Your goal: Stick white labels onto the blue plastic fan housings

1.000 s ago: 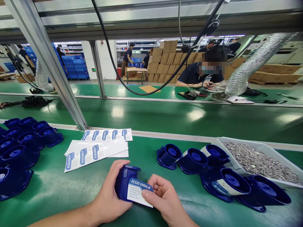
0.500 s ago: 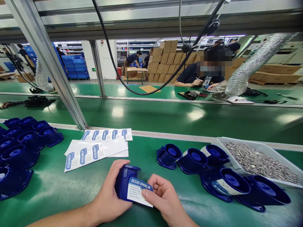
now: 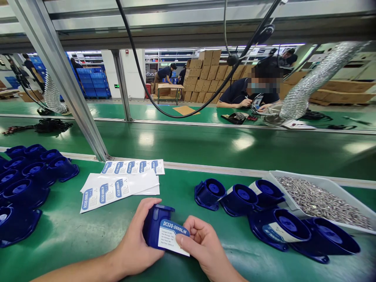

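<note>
My left hand (image 3: 140,242) is wrapped around a dark blue plastic housing (image 3: 152,225), which it holds tilted above the green bench. A white and blue label (image 3: 170,238) printed "DC52Q-5000L/H" lies with its left part against the housing's side. Its right end is pinched between the thumb and fingers of my right hand (image 3: 202,244). Beyond my hands lie sheets of the same labels (image 3: 113,190), overlapping one another. Labels also show on several blue housings (image 3: 286,229) to the right of my right hand.
More blue housings (image 3: 22,192) crowd the left side. A white tray (image 3: 283,196) full of small metal screws stands at the right. A metal post (image 3: 70,90) rises at the left, and a black cable (image 3: 132,51) hangs ahead. Across the bench a co-worker (image 3: 235,94) sits bent over.
</note>
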{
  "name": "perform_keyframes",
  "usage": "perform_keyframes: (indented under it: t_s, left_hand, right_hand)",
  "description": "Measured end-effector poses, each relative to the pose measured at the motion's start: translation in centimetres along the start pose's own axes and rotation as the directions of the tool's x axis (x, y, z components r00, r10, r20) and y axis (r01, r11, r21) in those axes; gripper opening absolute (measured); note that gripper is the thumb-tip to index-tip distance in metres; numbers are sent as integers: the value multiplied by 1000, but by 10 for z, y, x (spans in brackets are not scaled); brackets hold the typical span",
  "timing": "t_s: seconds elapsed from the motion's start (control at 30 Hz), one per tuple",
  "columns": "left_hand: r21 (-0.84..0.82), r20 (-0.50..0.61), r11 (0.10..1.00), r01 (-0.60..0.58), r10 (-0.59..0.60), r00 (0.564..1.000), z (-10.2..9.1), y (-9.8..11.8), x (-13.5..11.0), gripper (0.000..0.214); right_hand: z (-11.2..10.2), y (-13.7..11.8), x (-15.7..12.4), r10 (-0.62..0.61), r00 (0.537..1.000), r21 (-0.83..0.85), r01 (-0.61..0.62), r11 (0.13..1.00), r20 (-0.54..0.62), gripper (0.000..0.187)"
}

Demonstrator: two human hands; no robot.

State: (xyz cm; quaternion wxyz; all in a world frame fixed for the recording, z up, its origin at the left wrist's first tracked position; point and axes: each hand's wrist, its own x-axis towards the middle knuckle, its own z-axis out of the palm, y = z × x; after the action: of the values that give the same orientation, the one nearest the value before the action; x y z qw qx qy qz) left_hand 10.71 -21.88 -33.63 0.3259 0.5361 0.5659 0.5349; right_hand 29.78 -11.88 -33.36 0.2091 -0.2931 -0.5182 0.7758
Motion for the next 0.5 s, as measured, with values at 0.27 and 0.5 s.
perform_keyframes:
  t_s: [0.27, 0.5]
  left_hand:
    - [6, 2, 1000, 12, -12, 1000, -1, 1, 0, 95]
    - [14, -1, 1000, 1, -1, 1000, 0, 1, 0, 94]
  right_hand:
    - [0, 0, -1, 5, 1000, -13, -5, 1000, -1, 59]
    - [0, -1, -1, 2, 1000, -21, -2, 1000, -3, 59]
